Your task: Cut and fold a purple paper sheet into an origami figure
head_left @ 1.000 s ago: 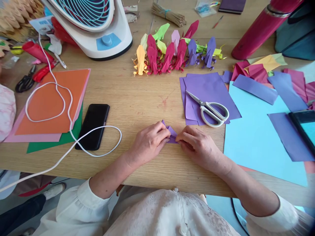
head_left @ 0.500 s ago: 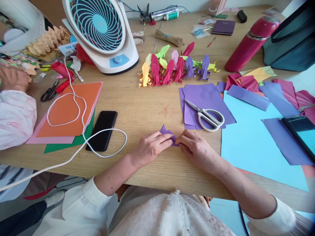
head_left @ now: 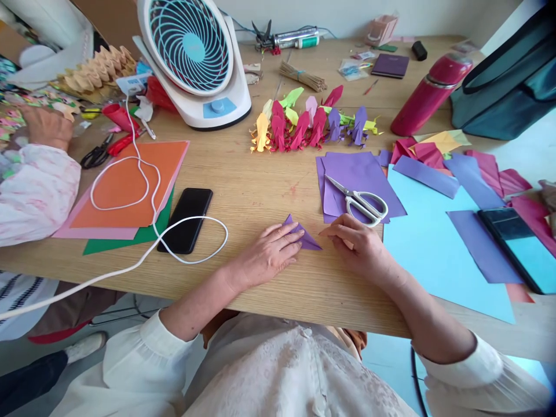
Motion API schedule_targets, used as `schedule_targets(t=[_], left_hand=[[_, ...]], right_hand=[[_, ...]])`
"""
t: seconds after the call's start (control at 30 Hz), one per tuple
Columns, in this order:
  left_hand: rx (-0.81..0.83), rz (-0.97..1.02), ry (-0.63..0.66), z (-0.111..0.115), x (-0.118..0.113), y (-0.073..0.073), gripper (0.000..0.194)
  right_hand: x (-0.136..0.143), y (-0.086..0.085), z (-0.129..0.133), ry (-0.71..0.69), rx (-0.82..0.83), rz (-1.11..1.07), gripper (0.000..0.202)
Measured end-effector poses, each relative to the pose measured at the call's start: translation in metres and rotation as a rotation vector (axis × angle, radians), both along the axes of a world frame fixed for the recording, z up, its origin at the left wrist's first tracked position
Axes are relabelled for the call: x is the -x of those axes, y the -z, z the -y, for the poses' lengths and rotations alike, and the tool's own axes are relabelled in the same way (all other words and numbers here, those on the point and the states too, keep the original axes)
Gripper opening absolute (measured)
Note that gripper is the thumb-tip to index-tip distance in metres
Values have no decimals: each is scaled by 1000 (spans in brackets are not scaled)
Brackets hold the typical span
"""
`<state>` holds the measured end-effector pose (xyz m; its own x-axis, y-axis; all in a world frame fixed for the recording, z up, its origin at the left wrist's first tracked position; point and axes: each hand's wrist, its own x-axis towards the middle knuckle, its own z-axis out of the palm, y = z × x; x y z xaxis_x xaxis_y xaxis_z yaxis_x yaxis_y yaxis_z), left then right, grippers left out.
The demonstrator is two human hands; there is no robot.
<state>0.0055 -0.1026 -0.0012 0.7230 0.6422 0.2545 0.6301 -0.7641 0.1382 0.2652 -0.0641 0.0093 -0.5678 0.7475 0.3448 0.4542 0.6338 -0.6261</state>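
A small folded piece of purple paper (head_left: 309, 238) lies on the table, its pointed end toward the right. My left hand (head_left: 271, 255) rests flat over its left part, fingers stretched out and pressing it down, so that part is hidden. Just right of the point, apart from the paper, is my right hand (head_left: 358, 246). Its fingers are drawn together, with nothing visible in them. Beyond it, white-handled scissors (head_left: 362, 204) lie on purple paper sheets (head_left: 354, 168).
Several paper origami figures (head_left: 299, 130) stand behind. A phone (head_left: 186, 220) with a white cable (head_left: 130, 269) over it lies left, near coloured sheets (head_left: 117, 197). A fan (head_left: 195, 58), a red bottle (head_left: 430, 95) and a co-worker's hand (head_left: 50, 127) surround the workspace. Blue paper (head_left: 430, 243) lies right.
My right hand has come off the purple paper and moved slightly right. My left hand has flattened over it, and more of the folded point shows. The whole view has shifted slightly.
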Motion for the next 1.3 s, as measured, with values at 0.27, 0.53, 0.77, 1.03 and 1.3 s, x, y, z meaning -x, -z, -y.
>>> schedule_targets(t=[0.27, 0.53, 0.77, 1.03, 1.3], left_hand=[[106, -52, 0, 14, 2, 4, 57], [209, -99, -25, 23, -2, -1, 78], [240, -67, 1, 23, 2, 1, 75], [245, -103, -30, 24, 0, -1, 78], [254, -116, -49, 25, 0, 0, 76]], right_hand=[[-17, 2, 30, -106, -180, 228, 36], [-11, 0, 36, -108, -379, 476, 30], [-13, 5, 36, -77, -304, 418, 33], [-13, 8, 37, -74, -255, 430, 33], [-3, 2, 38, -28, -242, 350, 31]])
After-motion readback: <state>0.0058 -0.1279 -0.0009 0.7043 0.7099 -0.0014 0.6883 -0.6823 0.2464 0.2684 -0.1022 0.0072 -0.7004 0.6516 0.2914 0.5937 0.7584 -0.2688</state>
